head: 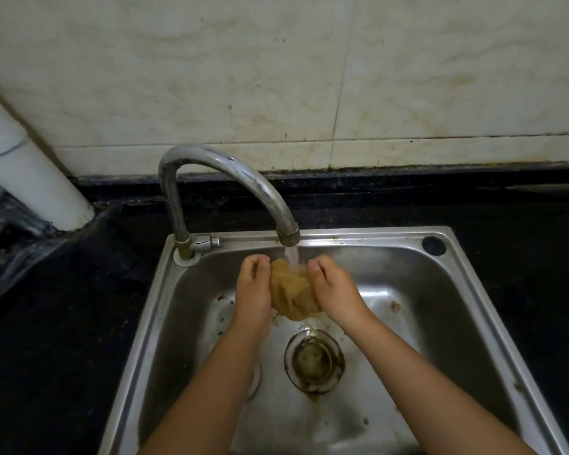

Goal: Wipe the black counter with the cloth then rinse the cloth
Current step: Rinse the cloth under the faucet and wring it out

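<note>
Both hands, left hand (253,292) and right hand (335,289), have fingers curled round the bunched cloth (293,290) under the running tap (230,178); rinsing step now, next probably a good squeeze over the sink (440,290).

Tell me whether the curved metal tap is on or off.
On: a stream of water falls from the curved metal tap onto the bunched yellow-brown cloth.

The cloth (294,295) was a dull mustard yellow, darker in its folds. The surface (63,307) was black with faint pale speckles. The sink (467,310) was bare silver steel, flecked with brown specks (rust-brown around the drain (314,361)). The tap (217,178) was grey metal with dull patches. The wall tiles (211,67) were cream, veined in faint tan. The pipe (30,165) at the surface's far left corner was white.
</note>
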### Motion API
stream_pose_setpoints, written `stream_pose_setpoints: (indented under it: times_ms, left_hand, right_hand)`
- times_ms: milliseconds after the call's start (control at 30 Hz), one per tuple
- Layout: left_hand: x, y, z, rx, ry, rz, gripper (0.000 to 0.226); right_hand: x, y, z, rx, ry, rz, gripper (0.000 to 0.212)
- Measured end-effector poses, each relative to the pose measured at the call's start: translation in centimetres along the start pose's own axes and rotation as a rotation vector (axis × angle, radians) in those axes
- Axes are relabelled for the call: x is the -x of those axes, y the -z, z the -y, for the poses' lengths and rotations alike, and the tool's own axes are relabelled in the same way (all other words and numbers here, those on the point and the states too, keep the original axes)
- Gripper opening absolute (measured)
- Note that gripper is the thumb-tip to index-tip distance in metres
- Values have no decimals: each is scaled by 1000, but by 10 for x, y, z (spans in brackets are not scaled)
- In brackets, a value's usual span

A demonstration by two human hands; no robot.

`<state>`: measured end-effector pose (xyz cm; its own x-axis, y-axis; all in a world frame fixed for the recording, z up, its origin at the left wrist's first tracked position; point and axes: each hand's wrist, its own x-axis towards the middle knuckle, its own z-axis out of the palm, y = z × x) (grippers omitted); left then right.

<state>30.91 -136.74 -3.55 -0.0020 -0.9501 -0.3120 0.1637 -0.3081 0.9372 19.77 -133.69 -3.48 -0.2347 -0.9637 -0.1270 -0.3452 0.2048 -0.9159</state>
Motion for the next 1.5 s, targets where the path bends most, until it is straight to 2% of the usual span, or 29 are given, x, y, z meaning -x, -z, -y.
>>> stream_pose_setpoints:
  times_ms: [100, 133, 233, 300, 400, 467, 567, 667, 767, 900, 967, 1067, 1133, 1300, 1433, 1500]
  left_hand:
    - [-2, 0, -1, -18, -27, 41, 20]
    - [-1, -2, -1, -9, -36, 53, 19]
    - [1, -5, 0, 49, -13, 79, 16]
    - [1, -4, 4, -44, 60, 99, 16]
    - [5, -5, 7, -154, 224, 155, 31]
    - [7, -9, 4, -115, 232, 173, 33]
    - [5, -14, -2, 53, 176, 95, 32]
    - [5, -20, -4, 110, 186, 114, 34]
    - [10, -24, -2, 69, 191, 161, 33]
    - [12, -20, 2, 37, 188, 221, 35]
    - [8, -17, 3, 24, 177, 201, 37]
    - [2, -15, -1, -6, 158, 161, 39]
    - [4, -18, -4, 19, 183, 187, 39]
    - [16, -21, -3, -21, 107, 202, 39]
    - [3, -17, 1, -70, 112, 108, 41]
    - [-1, -18, 2, -27, 138, 119, 41]
  right_hand:
    - [7, 2, 1, -94, -92, 196, 31]
    - [7, 1, -1, -110, -81, 211, 32]
    - [9, 1, -1, -168, -32, 50, 30]
    - [11, 2, -2, -76, 44, -39, 29]
    - [15, -3, -4, 101, 193, 3, 30]
    - [19, -4, -2, 142, 284, 10, 29]
    - [22, -3, 1, 223, 408, 14, 62]
    - [23, -6, 6, 397, 475, 44, 69]
    - [9, -9, 3, 462, 343, -104, 71]
    - [-13, -9, -4, 318, 34, -76, 42]
    - [-10, -11, 0, 249, 35, -57, 39]
    - [9, -17, 14, 215, 136, 53, 37]
    - [11, -16, 17, 247, 174, 29, 38]
    - [-12, -7, 6, 329, 52, -102, 39]
    - [3, -20, 11, 413, 132, 1, 33]
    - [10, -22, 14, 406, 132, 10, 34]
